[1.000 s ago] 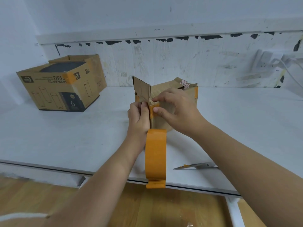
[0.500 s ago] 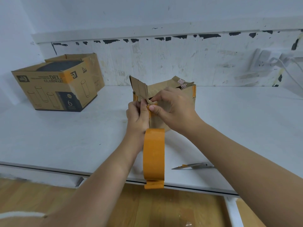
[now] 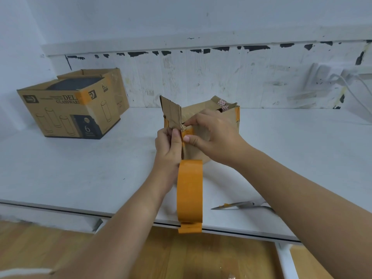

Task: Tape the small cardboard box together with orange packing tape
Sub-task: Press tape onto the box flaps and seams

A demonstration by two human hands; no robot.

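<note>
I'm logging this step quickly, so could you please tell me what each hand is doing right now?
Left hand: pinches the small cardboard box at its taped corner.
Right hand: grips that same corner.

Both hands covered most of the near face of the small cardboard box (image 3: 215, 114), so how far the tape ran there could not be told. Right of the box, the forearm hid the handles of the scissors (image 3: 237, 205). The cable (image 3: 350, 85) ran off the right edge.
</note>
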